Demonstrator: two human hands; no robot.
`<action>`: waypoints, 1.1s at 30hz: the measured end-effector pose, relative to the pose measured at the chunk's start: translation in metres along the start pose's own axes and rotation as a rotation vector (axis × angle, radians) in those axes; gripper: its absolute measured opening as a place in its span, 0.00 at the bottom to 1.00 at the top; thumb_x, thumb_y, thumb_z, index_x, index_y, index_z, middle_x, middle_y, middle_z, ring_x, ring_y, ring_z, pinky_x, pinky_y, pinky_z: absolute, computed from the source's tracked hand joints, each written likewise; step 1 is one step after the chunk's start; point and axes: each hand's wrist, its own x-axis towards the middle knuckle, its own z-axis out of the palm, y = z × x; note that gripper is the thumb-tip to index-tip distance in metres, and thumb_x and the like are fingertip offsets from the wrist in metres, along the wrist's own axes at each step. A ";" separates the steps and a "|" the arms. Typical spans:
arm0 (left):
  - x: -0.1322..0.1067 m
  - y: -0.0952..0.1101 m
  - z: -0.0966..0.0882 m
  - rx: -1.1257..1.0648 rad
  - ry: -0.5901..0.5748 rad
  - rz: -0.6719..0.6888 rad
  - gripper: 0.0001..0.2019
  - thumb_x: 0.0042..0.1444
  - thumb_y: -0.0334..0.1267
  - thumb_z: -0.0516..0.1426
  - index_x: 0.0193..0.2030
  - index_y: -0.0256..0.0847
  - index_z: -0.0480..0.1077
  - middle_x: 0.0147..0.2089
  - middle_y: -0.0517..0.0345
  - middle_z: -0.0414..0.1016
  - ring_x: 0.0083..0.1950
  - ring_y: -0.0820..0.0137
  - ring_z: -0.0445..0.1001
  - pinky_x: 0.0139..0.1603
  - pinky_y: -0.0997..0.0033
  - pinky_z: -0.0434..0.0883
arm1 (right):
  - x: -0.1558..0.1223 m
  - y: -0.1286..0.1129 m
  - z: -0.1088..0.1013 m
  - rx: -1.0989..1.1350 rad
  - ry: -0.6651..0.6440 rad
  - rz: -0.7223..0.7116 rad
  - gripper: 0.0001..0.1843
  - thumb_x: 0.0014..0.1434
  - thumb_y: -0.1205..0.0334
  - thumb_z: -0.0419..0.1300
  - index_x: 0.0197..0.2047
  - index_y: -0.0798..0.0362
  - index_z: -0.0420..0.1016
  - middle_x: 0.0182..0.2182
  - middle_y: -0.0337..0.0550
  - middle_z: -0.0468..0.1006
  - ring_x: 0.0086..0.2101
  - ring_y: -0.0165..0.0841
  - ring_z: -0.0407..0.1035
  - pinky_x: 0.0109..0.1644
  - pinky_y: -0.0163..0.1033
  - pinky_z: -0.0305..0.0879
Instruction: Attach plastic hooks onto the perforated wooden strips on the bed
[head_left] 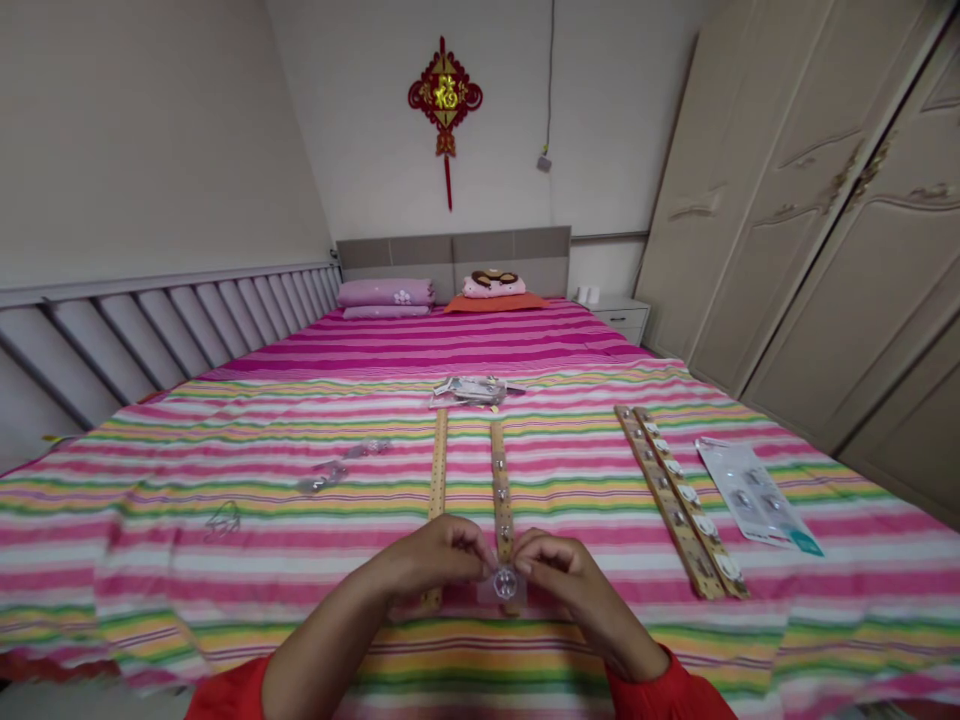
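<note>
While they meet low over the striped bed [225, 440], the left hand [439, 560] and right hand [559, 570] pinch a clear packet [505, 583] at a wooden strip's [501, 480] near end; the card's [754, 492] writing is too small to read.

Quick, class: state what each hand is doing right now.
Left hand: closed, pinching the small clear round piece.
Right hand: closed, pinching the same piece.

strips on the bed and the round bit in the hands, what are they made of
The strips look like wood: tan, matte, with rows of small holes. The round bit, pinched between the left hand and the right hand, is likely clear plastic: glossy and see-through.
</note>
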 end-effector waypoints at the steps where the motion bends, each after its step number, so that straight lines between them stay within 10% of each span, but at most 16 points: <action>1: 0.001 0.002 -0.001 0.001 -0.009 0.001 0.03 0.40 0.32 0.60 0.24 0.38 0.76 0.22 0.62 0.72 0.25 0.76 0.65 0.28 0.77 0.60 | 0.000 0.001 0.000 0.041 -0.011 0.031 0.10 0.49 0.55 0.66 0.23 0.53 0.78 0.25 0.40 0.75 0.28 0.33 0.68 0.37 0.39 0.62; 13: 0.011 -0.015 0.002 -0.418 0.111 0.061 0.14 0.45 0.45 0.63 0.32 0.36 0.76 0.28 0.56 0.74 0.27 0.77 0.67 0.31 0.78 0.62 | -0.001 0.031 0.019 0.722 0.163 0.333 0.10 0.43 0.63 0.68 0.24 0.55 0.70 0.18 0.34 0.69 0.19 0.25 0.60 0.23 0.31 0.54; 23: 0.021 -0.035 0.020 -0.399 0.228 0.208 0.11 0.40 0.39 0.67 0.31 0.37 0.75 0.28 0.59 0.75 0.32 0.74 0.70 0.37 0.75 0.65 | -0.001 0.036 0.029 1.090 0.021 0.547 0.08 0.44 0.65 0.65 0.25 0.58 0.69 0.17 0.34 0.70 0.17 0.21 0.58 0.21 0.27 0.47; 33: 0.041 -0.043 0.015 -0.498 0.258 0.182 0.16 0.38 0.45 0.67 0.30 0.37 0.72 0.24 0.58 0.75 0.26 0.73 0.70 0.32 0.74 0.64 | 0.008 0.040 0.025 0.847 0.160 0.484 0.14 0.44 0.56 0.68 0.28 0.58 0.73 0.21 0.38 0.74 0.15 0.21 0.59 0.18 0.28 0.49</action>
